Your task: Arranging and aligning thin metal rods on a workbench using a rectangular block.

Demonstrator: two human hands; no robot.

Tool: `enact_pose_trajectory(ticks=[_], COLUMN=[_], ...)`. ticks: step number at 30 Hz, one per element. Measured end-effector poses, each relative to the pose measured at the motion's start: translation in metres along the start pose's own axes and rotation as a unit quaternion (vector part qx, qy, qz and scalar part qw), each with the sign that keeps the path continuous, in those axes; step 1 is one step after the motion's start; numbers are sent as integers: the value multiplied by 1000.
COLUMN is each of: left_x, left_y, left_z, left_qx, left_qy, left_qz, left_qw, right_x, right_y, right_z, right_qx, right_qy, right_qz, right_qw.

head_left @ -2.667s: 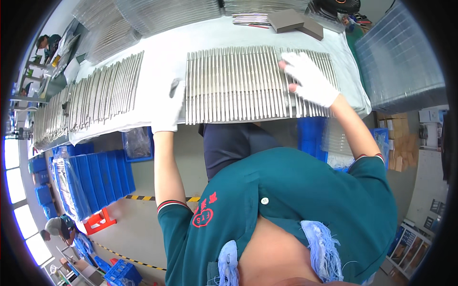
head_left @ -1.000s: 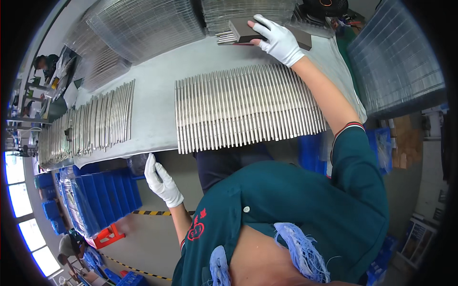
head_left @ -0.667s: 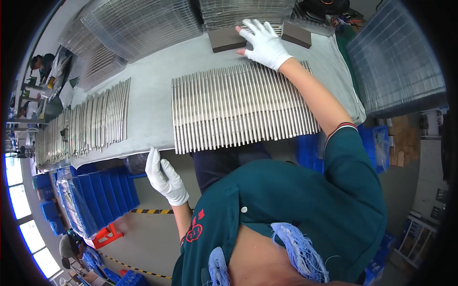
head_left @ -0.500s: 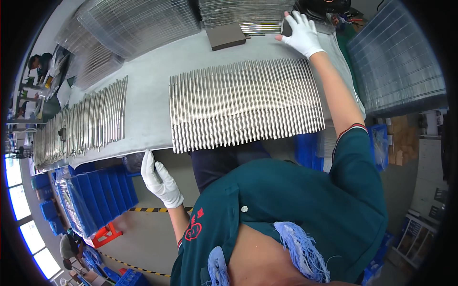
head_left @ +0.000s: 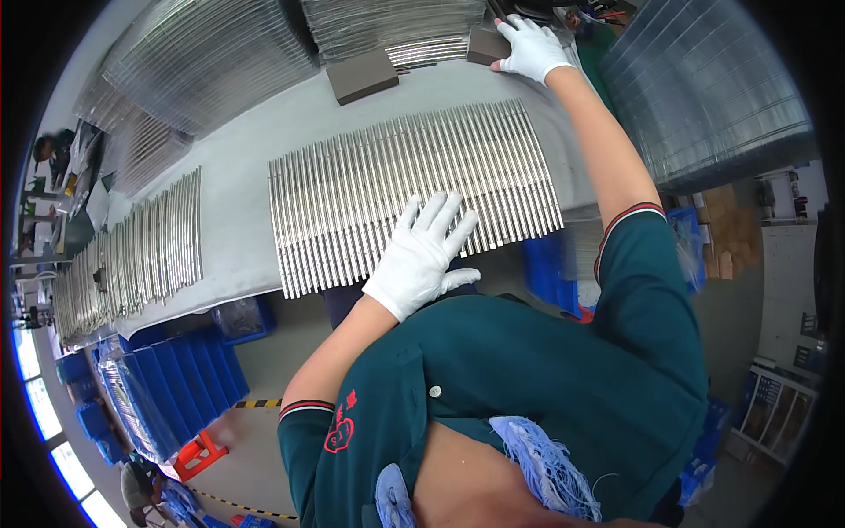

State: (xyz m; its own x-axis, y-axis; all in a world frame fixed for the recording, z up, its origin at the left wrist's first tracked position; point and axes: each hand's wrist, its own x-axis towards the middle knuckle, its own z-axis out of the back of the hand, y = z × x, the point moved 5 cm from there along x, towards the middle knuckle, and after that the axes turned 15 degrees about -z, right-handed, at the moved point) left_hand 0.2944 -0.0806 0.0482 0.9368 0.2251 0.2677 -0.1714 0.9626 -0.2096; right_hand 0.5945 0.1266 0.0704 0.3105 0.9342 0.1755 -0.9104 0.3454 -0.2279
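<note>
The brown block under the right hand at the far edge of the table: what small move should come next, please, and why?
Probably draw the brown block back toward the row of metal rods. The right hand rests on it at the far edge, arm stretched out, while the left hand lies flat on the rods' near ends, as if steadying them. A second block lies untouched nearby.

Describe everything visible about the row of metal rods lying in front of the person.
The row of metal rods is a flat sheet of slim, silvery, shiny bars laid side by side, running away from the person, on the grey worktable. Their near ends overhang the table edge slightly. The gloved left hand rests spread on the near ends. The gloved right hand is beyond the row, on a dark block, apart from the rods.
</note>
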Motion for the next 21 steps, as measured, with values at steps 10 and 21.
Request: enact_pose_trajectory(ticks=[10,21], left_x=[14,11], left_y=[2,0], left_z=[-10,-7], left_qx=[14,28], left_qy=[-18,-27], left_qz=[25,58], left_qw=[999,998], right_x=[-15,-126], right_y=[-10,18], right_z=[-24,85], right_qx=[52,395], right_qy=[-63,302], right_qz=[75,116], right_qw=[994,860])
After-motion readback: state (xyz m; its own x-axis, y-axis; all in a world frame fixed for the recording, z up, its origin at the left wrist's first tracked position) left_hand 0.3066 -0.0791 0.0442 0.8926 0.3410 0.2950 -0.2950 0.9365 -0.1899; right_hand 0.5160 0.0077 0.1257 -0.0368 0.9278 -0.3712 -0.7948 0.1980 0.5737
